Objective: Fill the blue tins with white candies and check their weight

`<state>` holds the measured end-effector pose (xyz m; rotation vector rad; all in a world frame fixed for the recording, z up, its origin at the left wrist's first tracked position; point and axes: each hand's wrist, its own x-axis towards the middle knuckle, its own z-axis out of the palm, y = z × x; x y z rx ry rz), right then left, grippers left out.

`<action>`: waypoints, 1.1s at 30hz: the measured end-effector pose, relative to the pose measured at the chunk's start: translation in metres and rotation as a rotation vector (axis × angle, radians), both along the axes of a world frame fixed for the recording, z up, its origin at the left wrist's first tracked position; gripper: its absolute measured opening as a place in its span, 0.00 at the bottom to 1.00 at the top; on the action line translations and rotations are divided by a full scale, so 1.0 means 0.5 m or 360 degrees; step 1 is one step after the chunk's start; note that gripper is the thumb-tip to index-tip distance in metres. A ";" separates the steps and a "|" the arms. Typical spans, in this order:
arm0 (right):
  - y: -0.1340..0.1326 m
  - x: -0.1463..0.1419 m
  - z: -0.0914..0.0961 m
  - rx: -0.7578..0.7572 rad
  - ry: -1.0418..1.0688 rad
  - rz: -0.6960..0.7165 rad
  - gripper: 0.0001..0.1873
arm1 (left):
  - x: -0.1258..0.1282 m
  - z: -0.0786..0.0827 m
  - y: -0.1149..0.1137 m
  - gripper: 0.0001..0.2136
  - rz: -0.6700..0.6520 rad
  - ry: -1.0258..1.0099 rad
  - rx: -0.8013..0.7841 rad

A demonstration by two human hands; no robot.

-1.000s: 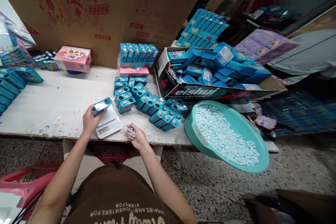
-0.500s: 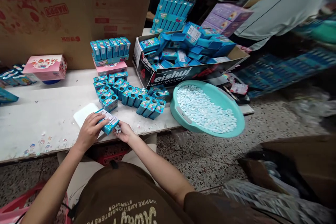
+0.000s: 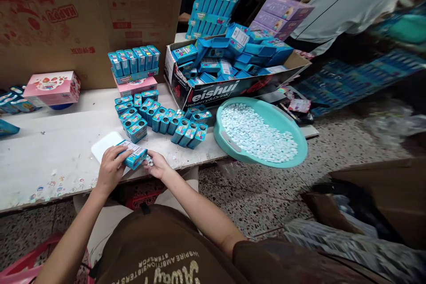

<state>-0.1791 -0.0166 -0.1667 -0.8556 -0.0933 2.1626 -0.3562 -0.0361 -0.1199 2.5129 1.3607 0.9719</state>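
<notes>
My left hand (image 3: 110, 167) is closed on a blue candy box (image 3: 136, 154), tilted on its side at the near edge of the table. Just right of the box's end, my right hand (image 3: 159, 167) cups a small heap of pale candies (image 3: 149, 160). Its fingertips are partly hidden by the box. Under the left hand and box lies a white flat tray or scale (image 3: 102, 144), partly covered. Beyond it, several small blue tins (image 3: 137, 129) with round holes on top stand in a curved cluster.
A turquoise basin (image 3: 229, 148) of pale candies juts over the table's right edge. Behind it sits a black carton (image 3: 216, 93) heaped with blue boxes. Pink boxes (image 3: 51, 88) stand at the back left. At the upper right is a co-worker in a light shirt (image 3: 349, 9).
The camera view has shifted slightly. My left hand and the candy box have moved a little left, and my right hand stays cupped at the box's end.
</notes>
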 end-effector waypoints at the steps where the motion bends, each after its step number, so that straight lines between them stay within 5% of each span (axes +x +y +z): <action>1: 0.001 0.001 0.008 -0.0063 0.0010 0.0012 0.12 | 0.003 -0.003 -0.002 0.19 0.0044 -0.0069 -0.0002; 5: 0.002 0.003 0.030 -0.0155 0.0060 0.0078 0.16 | 0.009 -0.007 -0.007 0.17 0.0283 -0.0458 -0.0062; 9: -0.003 -0.002 0.019 0.0059 -0.0237 0.0090 0.16 | -0.010 -0.017 0.001 0.16 0.0751 -0.0908 -0.0195; 17: -0.050 -0.011 -0.003 0.1410 -0.1811 0.0185 0.14 | -0.050 -0.038 0.002 0.18 0.0993 -0.1524 -0.0410; 25: -0.073 -0.042 0.020 0.1958 -0.2675 0.1239 0.22 | -0.045 -0.035 -0.009 0.19 0.0971 -0.1656 -0.0423; 33: -0.065 -0.058 0.043 0.2085 -0.2870 0.1617 0.23 | -0.053 -0.039 -0.010 0.19 0.0955 -0.1763 -0.0440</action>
